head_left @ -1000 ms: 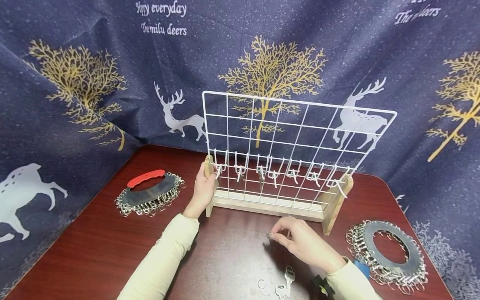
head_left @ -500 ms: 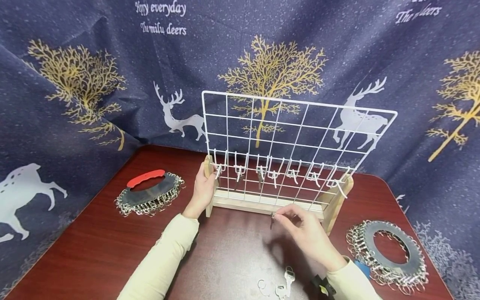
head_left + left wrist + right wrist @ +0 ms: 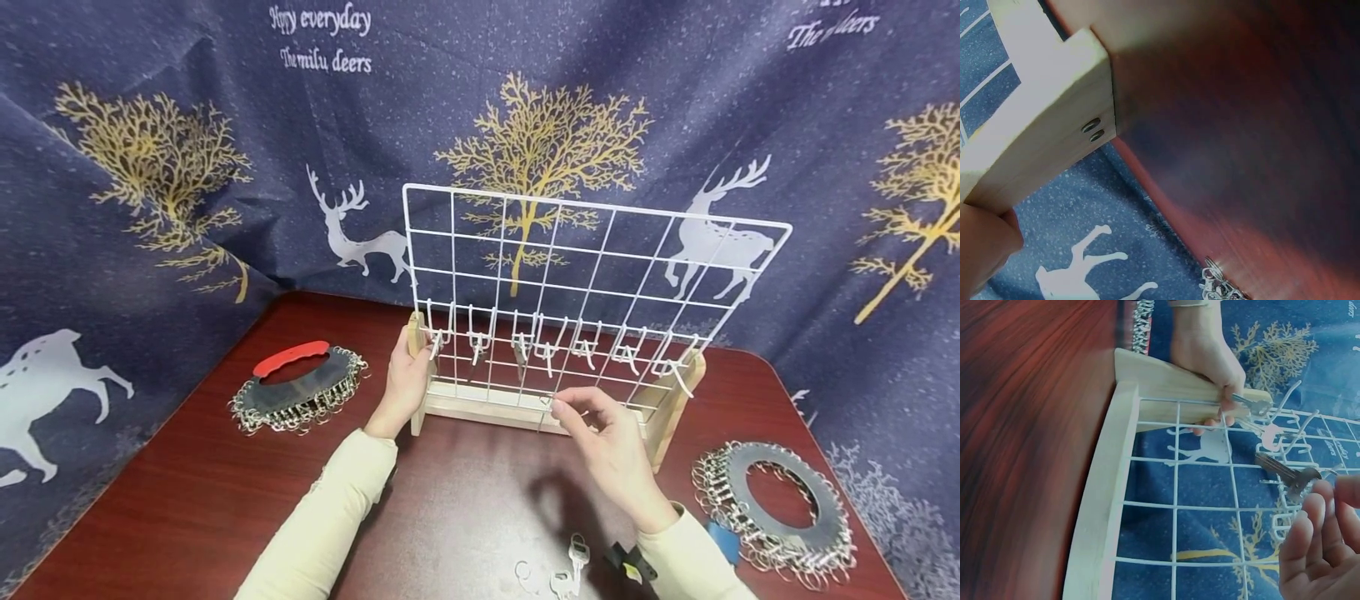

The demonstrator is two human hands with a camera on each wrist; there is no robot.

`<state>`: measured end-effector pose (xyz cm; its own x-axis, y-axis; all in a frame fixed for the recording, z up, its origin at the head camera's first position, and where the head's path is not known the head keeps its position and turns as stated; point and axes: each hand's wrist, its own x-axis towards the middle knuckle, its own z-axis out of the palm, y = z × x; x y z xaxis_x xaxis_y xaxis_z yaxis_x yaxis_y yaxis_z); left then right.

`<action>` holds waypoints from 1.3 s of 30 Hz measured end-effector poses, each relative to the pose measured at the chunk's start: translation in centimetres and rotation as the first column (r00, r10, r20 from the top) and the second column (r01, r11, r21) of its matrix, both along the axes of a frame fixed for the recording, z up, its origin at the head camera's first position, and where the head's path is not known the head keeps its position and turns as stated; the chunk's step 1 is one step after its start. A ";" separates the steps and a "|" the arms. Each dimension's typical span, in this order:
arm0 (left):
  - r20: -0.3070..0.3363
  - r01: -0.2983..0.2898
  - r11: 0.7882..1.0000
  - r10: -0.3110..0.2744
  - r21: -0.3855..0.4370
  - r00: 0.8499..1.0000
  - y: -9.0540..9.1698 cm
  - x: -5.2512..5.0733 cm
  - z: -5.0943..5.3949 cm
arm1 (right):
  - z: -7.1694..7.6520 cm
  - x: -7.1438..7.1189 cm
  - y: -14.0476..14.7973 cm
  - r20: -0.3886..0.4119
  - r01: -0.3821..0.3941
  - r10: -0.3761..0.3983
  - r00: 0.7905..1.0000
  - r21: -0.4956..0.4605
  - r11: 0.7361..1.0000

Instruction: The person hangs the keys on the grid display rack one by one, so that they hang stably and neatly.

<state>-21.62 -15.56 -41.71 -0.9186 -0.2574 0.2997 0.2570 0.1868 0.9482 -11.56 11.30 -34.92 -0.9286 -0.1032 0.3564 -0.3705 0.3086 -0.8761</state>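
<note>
The left hand (image 3: 409,379) is clamped round the wooden left end (image 3: 1041,144) of the rack (image 3: 480,409), probably to keep so light a frame from shifting on the worktop (image 3: 465,500). The right hand (image 3: 607,446) has its thumb and fingertips together on one held key (image 3: 1302,481), in front of the rack and above its bottom rail; pinched at the top, the key lets its blade hang down, which seems to leave that end free. Seven hooks (image 3: 627,354) run in one row across the wires, spaced apart, likely so that what hangs there does not tangle. The three nearest the rack's left end bear hung keys (image 3: 521,367); whether any hook carries more than one, I cannot tell. Toward the worktop's near side lie two loose keys (image 3: 578,552) and one ring (image 3: 522,571), within easy reach of the right hand. Two fringed plates lie well apart, perhaps to leave the middle free: the left plate (image 3: 300,387), with one red handle (image 3: 292,357), near the left edge, and the right plate (image 3: 737,475), beside one blue piece (image 3: 723,542), near the right edge. Their small clips are too many to count.
</note>
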 end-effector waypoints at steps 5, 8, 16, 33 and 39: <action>-0.017 0.019 1.000 -0.019 0.018 1.000 0.1 0.1 0.0 | -1.7 -1.0 0.4 -0.019 0.023 -0.025 1.000 -0.099 0.995; -0.022 0.014 1.000 -0.014 0.008 1.000 0.1 0.1 -0.1 | -2.1 -1.3 0.6 -0.036 0.013 -0.019 0.999 -0.145 0.989; -0.003 0.011 1.000 -0.011 0.010 1.000 0.0 0.1 -0.1 | -2.0 -1.3 0.3 -0.052 -0.016 0.006 0.999 -0.184 0.983; 0.013 0.012 1.000 -0.012 -0.009 1.000 0.9 2.6 3.4 | -1.8 -1.7 -0.5 -0.054 -0.019 0.007 0.999 -0.228 0.974; 0.002 0.031 0.999 -0.031 0.012 1.000 0.8 2.7 3.2 | -1.8 -1.8 -0.4 -0.043 -0.042 0.033 0.999 -0.216 0.975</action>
<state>-18.96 -14.73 -38.48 -0.9268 -0.2323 0.2951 0.2607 0.1677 0.9508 -13.40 10.88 -36.74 -0.9105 -0.0542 0.4100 -0.4135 0.0978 -0.9052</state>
